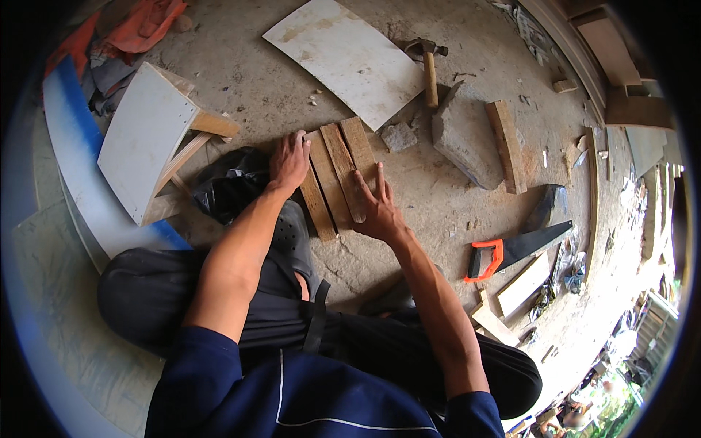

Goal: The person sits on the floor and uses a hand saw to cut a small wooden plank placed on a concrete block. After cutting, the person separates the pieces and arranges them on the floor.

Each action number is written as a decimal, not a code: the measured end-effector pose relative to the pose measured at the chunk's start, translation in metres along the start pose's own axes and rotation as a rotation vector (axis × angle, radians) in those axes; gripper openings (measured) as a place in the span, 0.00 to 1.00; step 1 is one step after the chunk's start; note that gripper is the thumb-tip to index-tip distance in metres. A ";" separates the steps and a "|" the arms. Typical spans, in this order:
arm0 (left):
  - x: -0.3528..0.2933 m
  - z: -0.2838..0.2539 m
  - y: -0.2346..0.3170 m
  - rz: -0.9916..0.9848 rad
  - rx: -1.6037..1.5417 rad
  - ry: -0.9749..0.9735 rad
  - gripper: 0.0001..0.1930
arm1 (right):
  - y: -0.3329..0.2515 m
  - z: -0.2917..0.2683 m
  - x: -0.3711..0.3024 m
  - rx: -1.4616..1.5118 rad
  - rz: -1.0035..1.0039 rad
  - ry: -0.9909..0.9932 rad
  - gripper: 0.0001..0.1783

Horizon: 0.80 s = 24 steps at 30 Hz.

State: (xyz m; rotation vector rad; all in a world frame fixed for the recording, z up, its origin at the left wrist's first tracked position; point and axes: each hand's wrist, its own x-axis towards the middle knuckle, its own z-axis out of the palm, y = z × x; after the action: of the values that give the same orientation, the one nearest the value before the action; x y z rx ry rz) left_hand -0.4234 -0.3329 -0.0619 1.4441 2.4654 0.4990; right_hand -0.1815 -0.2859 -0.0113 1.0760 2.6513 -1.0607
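Short wooden pieces lie side by side on the floor before me: a left piece (316, 203), a middle piece (340, 162) and a right piece (356, 143). My left hand (291, 162) rests against the outer left edge near the far end, its fingers stretched forward and close together. On the right side, my right hand (380, 210) has its fingers spread, with a fingertip touching the wood and another pointing forward beside it. Neither hand is wrapped round a piece. Part of the near right end is hidden by my right hand.
Beyond the wood lie a white board (350, 62) and a hammer (430, 73). To the right are a concrete block (467, 139), a wood strip (507, 146) and a handsaw (518, 250). A white-faced wooden piece (146, 139) and a black plastic bag (228, 182) are at left.
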 end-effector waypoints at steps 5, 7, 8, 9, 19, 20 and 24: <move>0.001 -0.001 0.001 0.024 0.000 0.022 0.16 | 0.002 -0.003 -0.001 0.004 -0.004 -0.024 0.65; 0.002 -0.002 0.001 0.020 -0.008 0.021 0.16 | -0.001 -0.006 -0.003 0.028 0.024 -0.055 0.66; 0.002 -0.002 0.001 0.018 -0.013 0.019 0.16 | -0.003 -0.008 -0.003 0.023 0.034 -0.071 0.67; 0.002 -0.002 0.001 0.007 -0.005 0.003 0.16 | -0.004 -0.009 -0.003 0.018 0.045 -0.088 0.67; 0.014 -0.003 0.013 0.097 0.018 0.123 0.22 | 0.043 -0.011 -0.002 0.170 -0.137 -0.012 0.49; 0.017 -0.004 0.021 0.086 0.001 0.111 0.23 | 0.047 -0.009 -0.003 0.248 -0.179 0.066 0.46; 0.026 0.003 0.038 -0.025 -0.064 -0.115 0.27 | 0.076 0.008 -0.006 0.429 -0.073 0.010 0.43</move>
State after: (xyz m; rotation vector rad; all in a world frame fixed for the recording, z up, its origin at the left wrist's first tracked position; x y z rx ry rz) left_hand -0.4049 -0.2928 -0.0497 1.3766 2.3535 0.4714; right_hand -0.1297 -0.2557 -0.0590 1.0500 2.5496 -1.6966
